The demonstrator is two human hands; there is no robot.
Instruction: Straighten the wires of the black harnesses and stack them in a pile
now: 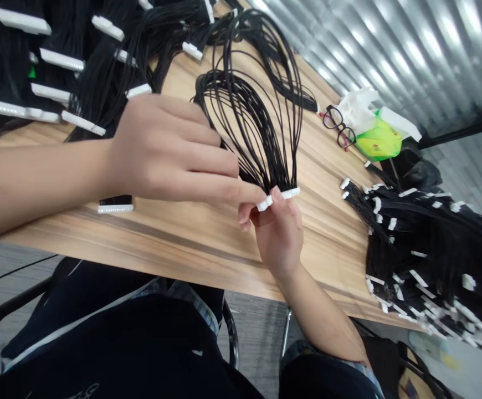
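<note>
Corrugated metal wall [424, 55] fills the upper right of the frame beside a wood-grain table [149, 238], where a seated worker handles a black wire harness at center. The worker's left hand [162, 149] reaches in from the left edge, its fingers [199, 160] extended and held close together, the lowest fingertip touching a white connector [291, 193]. The right hand [276, 235], rising from the lower right, clamps that connector between thumb and fingers at the middle of the frame. From the connector, a looped bundle of thin black wires [249, 111] fans toward the top of the frame, just past the left hand's fingertips. Heaps of similar harnesses [100, 66] lie at the upper left, and another pile [436, 260] spreads across the lower right of the table. A lone connector [115, 208] sits beneath the left wrist. Eyeglasses [338, 127] rest near the far edge, beside a white plastic bag [355, 111] and a green packet [378, 141]. Dark clothing [100, 343] fills the bottom edge.
</note>
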